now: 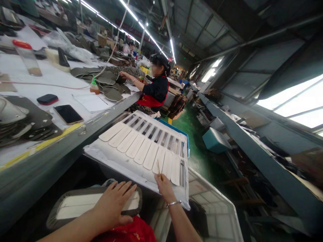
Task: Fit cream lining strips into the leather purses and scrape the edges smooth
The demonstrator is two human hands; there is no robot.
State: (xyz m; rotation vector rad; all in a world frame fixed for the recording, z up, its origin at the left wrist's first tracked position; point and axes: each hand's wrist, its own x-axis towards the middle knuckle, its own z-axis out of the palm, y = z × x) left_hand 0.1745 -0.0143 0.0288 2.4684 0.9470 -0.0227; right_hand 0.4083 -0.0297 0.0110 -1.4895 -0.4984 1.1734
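My left hand [113, 203] lies palm down with its fingers stretched out. Under and beside it are long white strips [78, 205] in a dark-rimmed, rounded holder wrapped in clear plastic. In my right hand [165, 188] is a thin tan stick-like tool [158, 166], pinched and pointing up; its exact kind is too small to make out. Its tip is over a row of rounded, cream-coloured flat pieces [135, 144]. These lie side by side on a white slotted rack [101, 153], whose slots show along the far side.
To the left, a workbench [93, 126] carries a phone [68, 114], a green-capped bottle [94, 88], a red-lidded jar [27, 58] and dark cut pieces [108, 82]. A co-worker [157, 84] sits beyond the rack. A white crate [214, 198] stands at right.
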